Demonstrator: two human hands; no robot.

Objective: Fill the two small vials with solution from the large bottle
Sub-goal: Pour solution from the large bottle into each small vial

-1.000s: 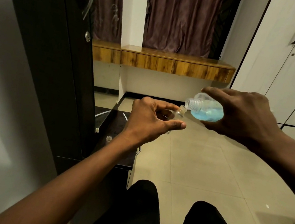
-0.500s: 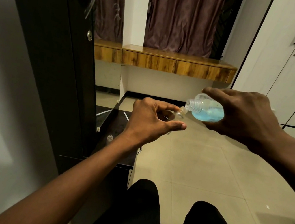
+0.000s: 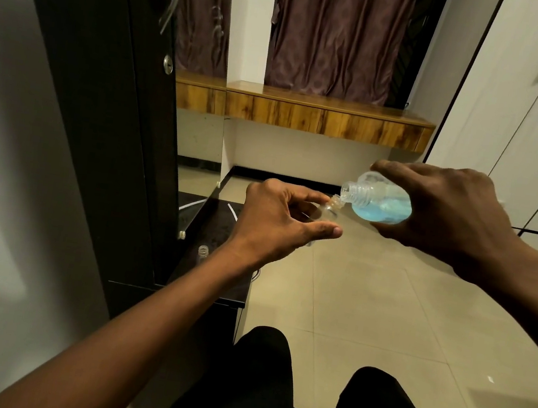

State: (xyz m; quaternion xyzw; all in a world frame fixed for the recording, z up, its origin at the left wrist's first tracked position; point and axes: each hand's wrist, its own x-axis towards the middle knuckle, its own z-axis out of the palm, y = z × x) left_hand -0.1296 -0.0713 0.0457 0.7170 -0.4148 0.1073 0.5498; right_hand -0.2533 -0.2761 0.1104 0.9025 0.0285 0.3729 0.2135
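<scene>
While the left hand pinches a small vial, the right hand grips the large bottle tilted at its three o'clock, mouths touching.

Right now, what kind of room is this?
Probably a home bedroom: a white wardrobe with drawers, dark curtains above a wooden ledge, and a mirror on a dark cabinet.

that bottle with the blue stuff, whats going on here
A person is pouring from the large bottle, tipped on its side in the right hand, into a small vial held in the left hand. The bottle's mouth meets the vial's neck. A second vial stands uncapped on the dark cabinet top, waiting.
</scene>
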